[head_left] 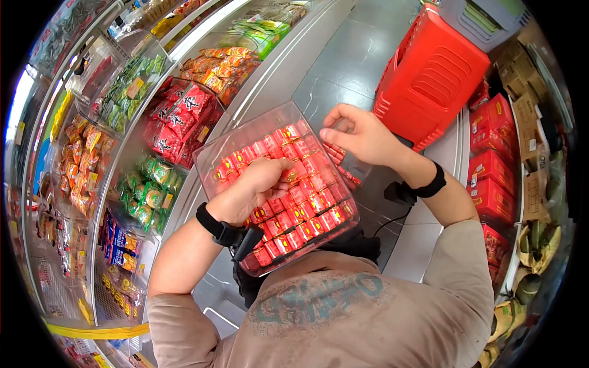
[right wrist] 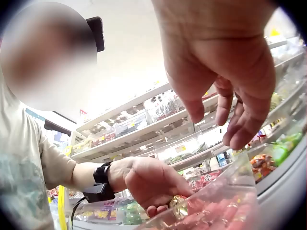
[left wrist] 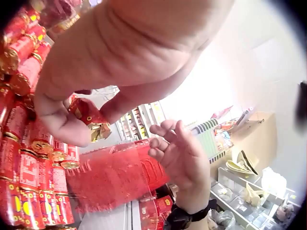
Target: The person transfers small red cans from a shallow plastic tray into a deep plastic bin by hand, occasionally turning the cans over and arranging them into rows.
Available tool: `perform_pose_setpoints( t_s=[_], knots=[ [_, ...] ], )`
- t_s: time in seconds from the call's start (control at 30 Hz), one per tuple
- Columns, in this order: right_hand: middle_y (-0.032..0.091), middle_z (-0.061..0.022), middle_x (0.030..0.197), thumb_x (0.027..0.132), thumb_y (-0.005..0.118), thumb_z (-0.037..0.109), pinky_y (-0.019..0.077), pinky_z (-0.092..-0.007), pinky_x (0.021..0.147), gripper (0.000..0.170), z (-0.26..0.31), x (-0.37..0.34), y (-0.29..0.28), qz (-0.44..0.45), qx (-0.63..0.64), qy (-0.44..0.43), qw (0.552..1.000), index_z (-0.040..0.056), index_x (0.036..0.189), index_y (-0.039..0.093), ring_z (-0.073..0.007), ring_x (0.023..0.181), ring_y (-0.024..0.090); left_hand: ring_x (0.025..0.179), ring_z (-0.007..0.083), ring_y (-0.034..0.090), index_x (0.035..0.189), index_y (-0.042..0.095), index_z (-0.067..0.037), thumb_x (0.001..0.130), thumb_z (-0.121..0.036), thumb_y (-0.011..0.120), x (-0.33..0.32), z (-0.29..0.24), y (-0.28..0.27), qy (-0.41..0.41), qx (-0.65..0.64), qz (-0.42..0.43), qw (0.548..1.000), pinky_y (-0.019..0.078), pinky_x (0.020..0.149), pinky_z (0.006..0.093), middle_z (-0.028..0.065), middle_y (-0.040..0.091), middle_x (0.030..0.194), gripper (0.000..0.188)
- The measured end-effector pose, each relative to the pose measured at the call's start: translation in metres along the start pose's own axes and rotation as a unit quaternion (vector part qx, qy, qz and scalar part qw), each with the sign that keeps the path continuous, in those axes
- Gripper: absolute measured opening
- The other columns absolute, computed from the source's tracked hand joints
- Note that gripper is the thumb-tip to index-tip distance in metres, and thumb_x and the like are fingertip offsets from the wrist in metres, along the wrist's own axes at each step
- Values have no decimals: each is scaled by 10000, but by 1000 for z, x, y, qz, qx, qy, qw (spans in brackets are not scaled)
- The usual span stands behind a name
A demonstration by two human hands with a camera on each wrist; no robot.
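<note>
A clear plastic bin [head_left: 211, 146] sits against the person's front, filled with stacked rows of red-wrapped candy rolls [head_left: 310, 202]. Over the rolls, the left hand [head_left: 261, 181] pinches one candy roll [left wrist: 88, 112] between thumb and fingers; its gold foil end shows in the left wrist view. The right hand [head_left: 356, 132] hovers at the bin's far right corner with loosely curled fingers and nothing in them. In the right wrist view the right hand's fingers [right wrist: 244, 124] hang above the bin's rim. More red rolls [head_left: 343, 168] show just outside the bin's right wall.
To the left, curved shelves hold clear bins of packaged snacks, among them red packets [head_left: 181, 116] and green packets [head_left: 150, 193]. A large red plastic crate [head_left: 429, 76] stands ahead on the right on the grey tiled floor [head_left: 340, 55]. Red boxes [head_left: 491, 172] line the right side.
</note>
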State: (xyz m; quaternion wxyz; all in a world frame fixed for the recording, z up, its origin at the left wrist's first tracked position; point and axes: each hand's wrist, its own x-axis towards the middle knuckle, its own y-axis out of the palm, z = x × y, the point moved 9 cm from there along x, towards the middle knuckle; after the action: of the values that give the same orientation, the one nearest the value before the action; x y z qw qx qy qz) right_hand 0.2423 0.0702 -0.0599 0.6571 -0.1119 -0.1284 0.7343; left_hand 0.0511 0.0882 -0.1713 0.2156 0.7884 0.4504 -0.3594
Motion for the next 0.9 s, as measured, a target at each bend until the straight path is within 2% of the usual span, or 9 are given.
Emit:
perform_pose_setpoints(
  t_s=[0.07,0.17,0.2,0.43,0.47,0.57,0.67,0.77,0.9],
  knots=[
    [637,1,843,933,658,142,481,-234,681,180,-5,-1,-8,3,24,19,1000,13,1019,568,-58,760,593,670,146,563,953,609,-82,969,-216,547,0,-4,3,8,-7,8,1000,505,610,287,31,591,810,149],
    [622,-7,828,916,682,183,465,-239,602,214,-11,-1,-20,-30,60,-15,998,5,977,580,-44,696,570,663,143,562,936,610,-67,978,-213,523,-22,-32,4,41,10,-16,999,510,614,286,36,603,791,176],
    [615,4,820,918,681,186,462,-231,621,210,-13,-1,-24,-43,63,-12,997,8,974,584,-40,704,560,658,148,576,915,616,-57,976,-201,523,-27,-35,3,44,-5,-24,999,518,611,297,44,611,773,182],
    [614,5,824,924,672,178,465,-227,634,199,-28,-3,-28,-34,106,7,994,0,957,589,-43,722,565,669,191,613,913,616,-33,969,-132,529,-10,13,-11,-19,25,-57,998,553,597,331,70,633,816,143],
    [614,4,825,924,671,177,464,-226,632,198,-30,-5,-27,-34,113,9,993,-1,956,589,-43,720,563,660,202,620,966,602,-43,943,-123,498,-8,16,-10,-12,28,-57,998,560,575,349,56,623,824,133],
    [616,1,828,929,665,175,466,-225,636,194,-37,-8,-28,-31,127,9,991,-1,959,589,-44,726,563,635,207,620,1004,587,-31,934,-129,486,16,38,-25,-9,85,-141,986,498,472,351,77,629,828,158],
    [617,-1,834,935,658,176,471,-225,654,189,-46,-11,-36,-32,125,17,992,3,964,590,-50,747,567,737,194,615,936,587,-8,935,-80,540,13,39,-13,-47,89,-146,984,571,590,299,83,598,875,86],
    [624,-8,851,942,648,181,478,-229,679,185,-64,-18,-48,-46,138,37,989,7,976,595,-59,771,575,759,190,613,942,567,6,922,-59,521,18,41,-20,-53,115,-186,974,569,593,287,97,583,926,82],
    [633,-18,879,954,632,197,485,-231,694,193,-100,-21,-67,-94,142,52,984,10,996,607,-72,773,580,807,215,606,1014,547,0,903,-65,513,26,43,-21,-12,101,-164,981,530,576,320,98,571,964,133]
  ],
)
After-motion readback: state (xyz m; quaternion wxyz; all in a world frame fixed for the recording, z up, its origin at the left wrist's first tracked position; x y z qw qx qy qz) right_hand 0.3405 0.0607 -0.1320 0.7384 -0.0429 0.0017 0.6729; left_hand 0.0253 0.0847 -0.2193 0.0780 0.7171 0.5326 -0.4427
